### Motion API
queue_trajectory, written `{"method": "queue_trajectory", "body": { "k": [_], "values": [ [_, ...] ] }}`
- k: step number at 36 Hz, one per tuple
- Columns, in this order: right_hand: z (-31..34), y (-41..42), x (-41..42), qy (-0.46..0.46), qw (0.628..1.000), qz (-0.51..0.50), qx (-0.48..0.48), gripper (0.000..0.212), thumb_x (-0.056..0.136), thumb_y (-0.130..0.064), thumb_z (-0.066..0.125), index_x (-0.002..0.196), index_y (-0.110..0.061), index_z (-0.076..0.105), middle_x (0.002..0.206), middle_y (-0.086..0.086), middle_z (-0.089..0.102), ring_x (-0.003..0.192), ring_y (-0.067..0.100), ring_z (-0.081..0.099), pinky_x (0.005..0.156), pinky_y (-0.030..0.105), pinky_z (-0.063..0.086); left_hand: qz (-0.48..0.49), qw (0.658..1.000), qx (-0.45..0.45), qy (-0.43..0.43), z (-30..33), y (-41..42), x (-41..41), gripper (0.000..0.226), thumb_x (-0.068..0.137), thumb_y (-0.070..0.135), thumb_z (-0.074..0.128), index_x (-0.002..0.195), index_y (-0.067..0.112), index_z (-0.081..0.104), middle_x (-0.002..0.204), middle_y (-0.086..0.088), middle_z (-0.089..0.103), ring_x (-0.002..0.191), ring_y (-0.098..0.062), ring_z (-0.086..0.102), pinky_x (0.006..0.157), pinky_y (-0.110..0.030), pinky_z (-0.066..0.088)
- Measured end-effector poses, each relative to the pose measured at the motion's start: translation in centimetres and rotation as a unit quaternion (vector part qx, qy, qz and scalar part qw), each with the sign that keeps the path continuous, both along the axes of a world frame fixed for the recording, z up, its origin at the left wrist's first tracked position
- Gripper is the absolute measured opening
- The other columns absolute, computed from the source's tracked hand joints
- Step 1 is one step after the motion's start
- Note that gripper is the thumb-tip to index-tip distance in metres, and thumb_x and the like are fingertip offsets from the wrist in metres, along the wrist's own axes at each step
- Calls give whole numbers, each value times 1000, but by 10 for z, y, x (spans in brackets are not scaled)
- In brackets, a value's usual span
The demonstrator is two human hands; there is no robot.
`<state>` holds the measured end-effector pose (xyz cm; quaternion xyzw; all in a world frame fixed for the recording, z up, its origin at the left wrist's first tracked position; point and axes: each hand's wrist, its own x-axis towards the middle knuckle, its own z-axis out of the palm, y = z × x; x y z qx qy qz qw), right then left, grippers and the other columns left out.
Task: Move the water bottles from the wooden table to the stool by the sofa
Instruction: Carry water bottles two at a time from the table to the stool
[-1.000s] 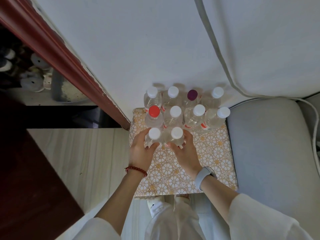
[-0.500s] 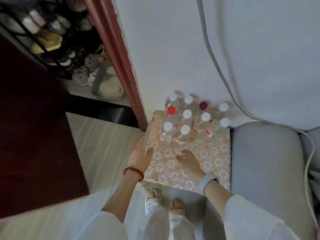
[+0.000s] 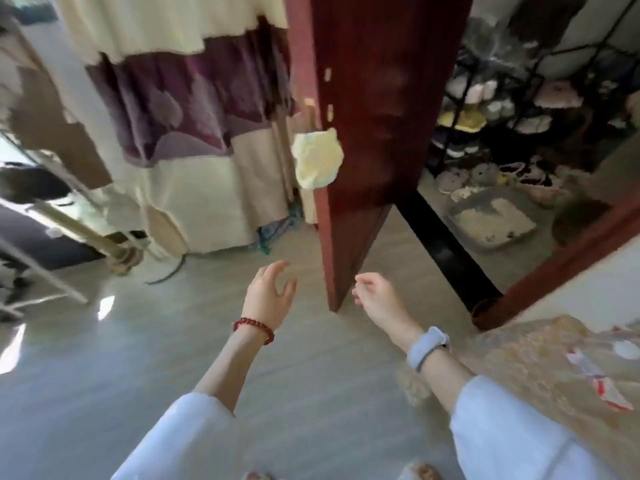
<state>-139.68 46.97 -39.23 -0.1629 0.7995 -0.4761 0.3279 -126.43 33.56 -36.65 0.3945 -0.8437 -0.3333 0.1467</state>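
Note:
The stool (image 3: 526,362) with its floral cover lies at the right edge, blurred. Water bottles (image 3: 602,375) on it show only as a white cap and red-and-white labels at the far right. My left hand (image 3: 268,297), with a red bead bracelet, hangs empty over the floor, fingers loosely spread. Empty as well, my right hand (image 3: 377,299), with a grey wristband, is held out in front of the door's lower edge, fingers loosely curled. The wooden table is out of sight.
A dark red door (image 3: 363,133) stands open straight ahead, a pale cloth (image 3: 317,159) over its handle. Behind it are a shoe rack (image 3: 519,109) and a grey tray (image 3: 491,220). Curtains (image 3: 180,133) hang at the left above pale floor (image 3: 156,341).
Both hands let go of the bottles on the stool and drew back. My view has swung left, away from the stool, toward the door and the room.

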Motion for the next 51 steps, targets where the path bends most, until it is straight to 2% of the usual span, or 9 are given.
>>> {"method": "queue_trajectory", "body": {
  "k": [4, 8, 12, 17, 22, 34, 38, 45, 51],
  "values": [
    [7, -108, 108, -6, 990, 142, 4, 21, 90, -12, 47, 108, -8, 56, 105, 17, 63, 98, 32, 60, 79, 38, 48, 122, 992, -8, 15, 12, -71, 148, 35, 87, 18, 56, 121, 11, 53, 122, -10, 56, 113, -23, 52, 95, -29, 37],
    [16, -204, 237, -21, 959, 283, -7, 17, 91, -15, 46, 104, -11, 56, 89, 8, 60, 80, 23, 58, 68, 30, 46, 239, 971, -18, 5, 17, -128, 301, 34, 87, 19, 55, 121, 10, 54, 119, -13, 57, 109, -25, 52, 90, -29, 38],
    [24, -279, 358, -33, 915, 401, -12, 23, 92, -13, 43, 111, -7, 54, 97, 15, 61, 81, 22, 55, 57, 26, 40, 358, 934, -10, -4, 21, -165, 424, 34, 88, 22, 54, 121, 12, 53, 120, -12, 57, 110, -27, 53, 91, -32, 39],
    [38, -355, 478, -27, 865, 498, -56, 23, 94, -10, 40, 109, -4, 57, 93, 9, 62, 83, 19, 57, 58, 12, 40, 442, 897, -16, -2, 24, -202, 539, 35, 88, 23, 54, 121, 13, 53, 122, -10, 58, 112, -25, 54, 92, -31, 39],
    [38, -441, 579, -10, 814, 576, -68, 18, 94, -15, 40, 100, -16, 56, 92, 4, 63, 84, 17, 59, 68, 21, 45, 506, 862, -30, 8, 22, -252, 636, 32, 88, 20, 55, 119, 11, 55, 122, -10, 58, 112, -25, 55, 95, -32, 40],
    [57, -713, 822, 31, 746, 660, -85, 20, 89, -18, 42, 99, -18, 59, 82, -1, 65, 73, 14, 61, 65, 30, 48, 593, 800, -81, 45, 71, -485, 855, 30, 90, 21, 51, 118, 12, 54, 122, -8, 56, 110, -21, 53, 92, -29, 41],
    [70, -768, 929, 19, 709, 699, -92, 22, 89, -19, 41, 100, -18, 59, 82, -2, 65, 72, 12, 60, 55, 20, 47, 634, 767, -84, 56, 80, -519, 944, 29, 89, 21, 52, 117, 13, 56, 120, -6, 57, 108, -18, 54, 88, -22, 37],
    [82, -824, 1133, -6, 623, 771, -134, 22, 91, -16, 40, 103, -16, 59, 92, 4, 67, 80, 17, 64, 74, 30, 50, 724, 682, -99, 43, 70, -539, 1126, 27, 87, 21, 54, 113, 15, 58, 113, -5, 59, 100, -15, 53, 83, -20, 36],
    [93, -881, 1309, -9, 603, 786, -132, 27, 92, -17, 39, 110, -12, 58, 92, 2, 67, 79, 12, 64, 78, 32, 52, 747, 651, -120, 59, 80, -582, 1296, 25, 87, 18, 55, 111, 13, 59, 113, -7, 60, 101, -19, 57, 89, -26, 43]
  ]
}}
